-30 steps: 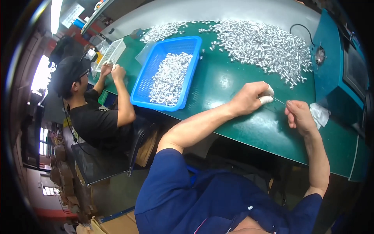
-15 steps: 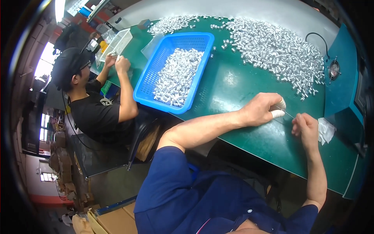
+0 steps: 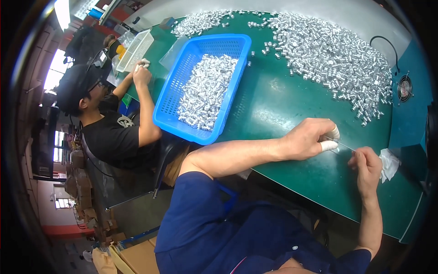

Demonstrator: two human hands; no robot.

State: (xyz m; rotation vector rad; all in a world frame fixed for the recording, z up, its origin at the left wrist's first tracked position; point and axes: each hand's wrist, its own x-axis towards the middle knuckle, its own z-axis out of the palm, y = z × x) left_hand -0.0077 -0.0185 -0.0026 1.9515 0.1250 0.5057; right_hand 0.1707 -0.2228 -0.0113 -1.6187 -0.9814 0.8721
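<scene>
A thin silvery rod [image 3: 347, 147] is pinched by left hand [image 3: 310, 139] and right hand [image 3: 368, 169] near the green table's [image 3: 319, 182] front edge. Grips are unchanged; handling continues.

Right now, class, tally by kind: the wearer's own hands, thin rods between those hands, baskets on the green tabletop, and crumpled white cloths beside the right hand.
Wearer's hands: 2 (left hand, right hand)
Thin rod: 1
Baskets: 2 (blue basket, white basket)
Crumpled white cloth: 1
Total: 6

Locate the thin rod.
Head view, right of centre: the thin rod spans between the white-covered fingertips of the left hand and the right hand, over the green table.
</scene>
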